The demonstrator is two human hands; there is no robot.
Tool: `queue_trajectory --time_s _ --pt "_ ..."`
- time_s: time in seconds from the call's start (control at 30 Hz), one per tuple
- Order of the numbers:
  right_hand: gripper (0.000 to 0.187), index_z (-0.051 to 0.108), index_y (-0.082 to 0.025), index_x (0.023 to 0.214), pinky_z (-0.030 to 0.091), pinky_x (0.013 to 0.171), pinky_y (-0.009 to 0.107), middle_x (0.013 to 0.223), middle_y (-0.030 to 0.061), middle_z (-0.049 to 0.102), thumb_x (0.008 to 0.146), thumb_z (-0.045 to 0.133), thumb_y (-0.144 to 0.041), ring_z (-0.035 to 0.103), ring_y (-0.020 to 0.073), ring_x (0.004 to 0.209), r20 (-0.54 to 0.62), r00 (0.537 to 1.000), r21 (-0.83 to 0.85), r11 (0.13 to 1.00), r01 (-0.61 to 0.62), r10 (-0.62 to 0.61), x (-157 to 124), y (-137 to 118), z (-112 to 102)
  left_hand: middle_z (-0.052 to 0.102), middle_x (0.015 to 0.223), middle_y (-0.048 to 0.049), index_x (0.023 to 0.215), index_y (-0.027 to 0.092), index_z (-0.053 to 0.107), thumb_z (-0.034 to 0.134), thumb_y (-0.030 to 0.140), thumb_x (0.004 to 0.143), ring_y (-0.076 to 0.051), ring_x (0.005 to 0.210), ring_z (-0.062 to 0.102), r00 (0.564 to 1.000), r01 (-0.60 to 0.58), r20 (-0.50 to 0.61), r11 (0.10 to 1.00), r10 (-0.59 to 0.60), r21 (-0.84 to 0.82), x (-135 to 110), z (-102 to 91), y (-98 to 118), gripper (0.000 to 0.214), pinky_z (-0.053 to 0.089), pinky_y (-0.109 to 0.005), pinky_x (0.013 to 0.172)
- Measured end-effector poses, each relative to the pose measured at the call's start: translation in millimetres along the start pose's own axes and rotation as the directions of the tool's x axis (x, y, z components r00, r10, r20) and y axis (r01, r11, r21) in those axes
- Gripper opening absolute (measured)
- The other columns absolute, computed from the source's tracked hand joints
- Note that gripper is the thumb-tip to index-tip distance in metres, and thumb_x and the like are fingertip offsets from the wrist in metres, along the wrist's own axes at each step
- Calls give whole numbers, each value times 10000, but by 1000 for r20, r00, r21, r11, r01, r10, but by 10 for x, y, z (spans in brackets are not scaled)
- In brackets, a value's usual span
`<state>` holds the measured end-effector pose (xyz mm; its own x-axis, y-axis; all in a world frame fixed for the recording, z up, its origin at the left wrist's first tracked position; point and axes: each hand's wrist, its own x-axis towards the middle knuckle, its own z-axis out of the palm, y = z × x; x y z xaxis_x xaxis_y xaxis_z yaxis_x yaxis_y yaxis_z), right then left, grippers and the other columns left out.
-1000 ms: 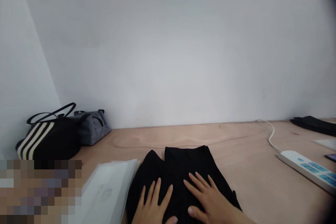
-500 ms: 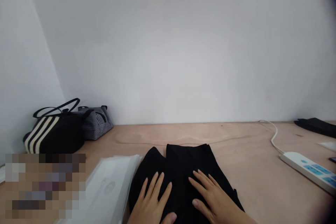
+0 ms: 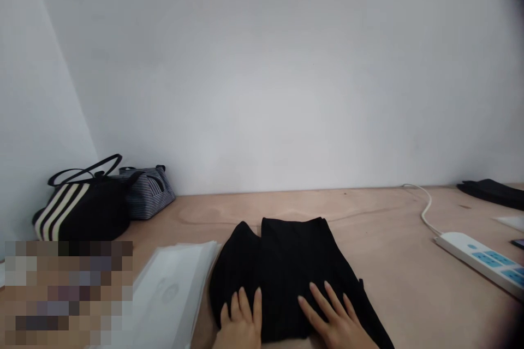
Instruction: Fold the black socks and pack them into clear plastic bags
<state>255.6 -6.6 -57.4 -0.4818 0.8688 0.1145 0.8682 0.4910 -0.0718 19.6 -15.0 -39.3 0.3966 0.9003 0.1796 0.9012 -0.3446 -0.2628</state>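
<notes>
Head view, and there it went: the left hand (image 3: 240, 326) slid back to the lower edge of the black folded garment (image 3: 282, 267) at bottom centre, fingers close together, while the right hand (image 3: 333, 324) lay flat, fingers spread apart on it.

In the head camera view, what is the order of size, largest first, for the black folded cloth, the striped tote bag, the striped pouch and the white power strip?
1. Black folded cloth
2. Striped tote bag
3. Striped pouch, white power strip: too alike to rank; the strip sits nearer the camera.
</notes>
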Motion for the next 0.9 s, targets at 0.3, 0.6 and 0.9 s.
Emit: queue_trajectory --time_s 0.3,0.6,0.9 --pt "644 354 -340 1301 196 955 576 1396 41 301 729 422 -51 202 329 1273 20 992 150 980 -129 128 1006 335 -285 554 1118 -270 1166 116 537 289 -63 767 -345 1025 542 923 383 37 924 -382 1 1164 -175 -50 502 403 -565 773" --pt "584 379 -270 1298 139 1002 520 1373 41 346 751 417 -69 211 265 1282 -112 983 289 951 -108 146 1778 639 -131 450 1281 -186 1265 116 407 370 -4 710 -281 1215 359 911 376 -86 899 -403 -222 1660 240 -550 569 274 -511 953" --pt "372 568 -159 1134 341 961 370 1204 91 539 803 482 -304 459 211 1138 -305 913 453 885 -112 271 1674 782 -78 566 1170 -55 1089 193 574 442 157 752 -223 1153 429 910 98 -332 905 -250 -413 1538 205 -544 364 166 -461 1054"
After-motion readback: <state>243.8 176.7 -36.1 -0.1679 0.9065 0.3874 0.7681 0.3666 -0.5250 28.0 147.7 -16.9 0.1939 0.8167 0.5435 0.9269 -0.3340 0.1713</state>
